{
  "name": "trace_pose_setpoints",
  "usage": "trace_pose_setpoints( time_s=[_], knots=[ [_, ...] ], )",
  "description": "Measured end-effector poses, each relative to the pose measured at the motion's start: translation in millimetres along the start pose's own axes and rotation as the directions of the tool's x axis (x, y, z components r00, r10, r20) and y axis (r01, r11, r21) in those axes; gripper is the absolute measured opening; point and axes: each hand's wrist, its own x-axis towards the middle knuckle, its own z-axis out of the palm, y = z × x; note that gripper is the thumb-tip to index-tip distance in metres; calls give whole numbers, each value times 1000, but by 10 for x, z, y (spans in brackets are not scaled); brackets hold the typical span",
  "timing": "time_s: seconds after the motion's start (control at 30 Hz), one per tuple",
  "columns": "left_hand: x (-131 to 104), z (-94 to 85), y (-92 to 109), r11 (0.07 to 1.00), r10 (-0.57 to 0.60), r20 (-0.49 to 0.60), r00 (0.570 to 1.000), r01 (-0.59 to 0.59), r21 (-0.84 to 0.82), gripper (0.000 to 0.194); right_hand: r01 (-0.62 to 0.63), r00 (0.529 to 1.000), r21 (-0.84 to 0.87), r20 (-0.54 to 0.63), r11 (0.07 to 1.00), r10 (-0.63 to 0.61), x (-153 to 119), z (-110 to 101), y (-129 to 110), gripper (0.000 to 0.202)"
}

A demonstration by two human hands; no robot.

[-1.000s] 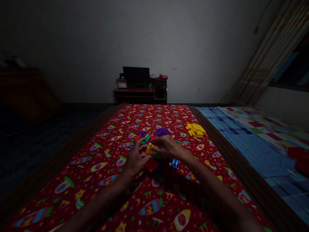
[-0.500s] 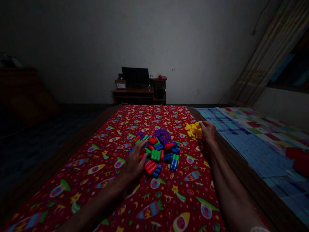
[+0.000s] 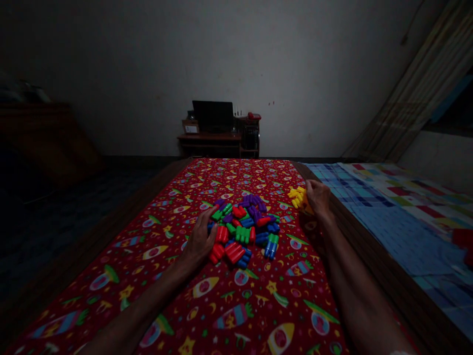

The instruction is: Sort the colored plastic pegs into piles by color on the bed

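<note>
A mixed pile of red, green, blue and purple plastic blocks (image 3: 243, 234) lies on the red patterned cloth (image 3: 229, 291). At the pile's left edge rests my left hand (image 3: 201, 236), its fingers apart and touching or just over the blocks there. Yellow blocks (image 3: 296, 195) form a separate small group to the right. My right hand (image 3: 317, 197) is at the right side of that group, its fingers bent together. Its fingertips are partly hidden, and whether a block is between them is unclear.
Beyond the cloth's far end, a low desk (image 3: 210, 139) holds a dark monitor (image 3: 213, 115) and a red telephone (image 3: 254, 116). Blue checked bedding (image 3: 391, 227) lies to the right. A wooden cabinet (image 3: 48, 143) stands at the far left, and a curtain (image 3: 414, 93) hangs at the right.
My left hand has shifted left off the pile's near-left part, uncovering red blocks. My right hand stays by the yellow group, now more closed. The whole view has shifted slightly.
</note>
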Motion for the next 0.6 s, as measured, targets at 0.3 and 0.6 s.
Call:
trace_pose_setpoints(
  time_s=[0.3,0.6],
  knots=[
    [14,13,-221,997,-80,-20,997,80,3,42,217,945,84,233,973,-231,-288,237,-436,35],
    [18,12,-257,995,-95,-43,995,96,11,40,391,833,278,299,878,-466,-567,530,-665,34]
  ],
)
